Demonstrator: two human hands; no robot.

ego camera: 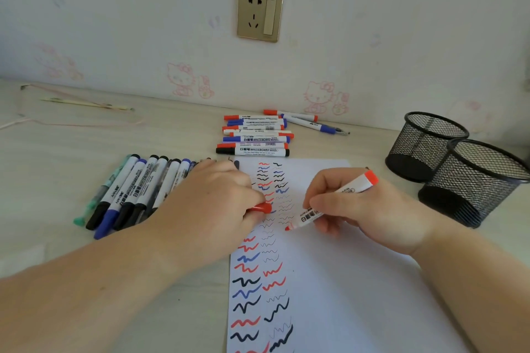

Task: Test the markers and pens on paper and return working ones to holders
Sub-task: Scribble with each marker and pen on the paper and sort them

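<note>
The step in hand looks like testing an uncapped red whiteboard marker point(329, 205): the right hand point(370, 209) pinches its white barrel in curled fingers, tip just above the white squiggle-covered paper sheet point(358, 281). The left hand point(212, 203) rests on the sheet, curled fingers pinching the red cap point(261, 207). Next likely comes a stroke, recapping, then the black mesh holders point(470, 180).

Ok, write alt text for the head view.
The right hand holds an uncapped red marker tip-down on scribbled paper; the left hand holds its red cap. More markers and two mesh holders sit nearby.
</note>
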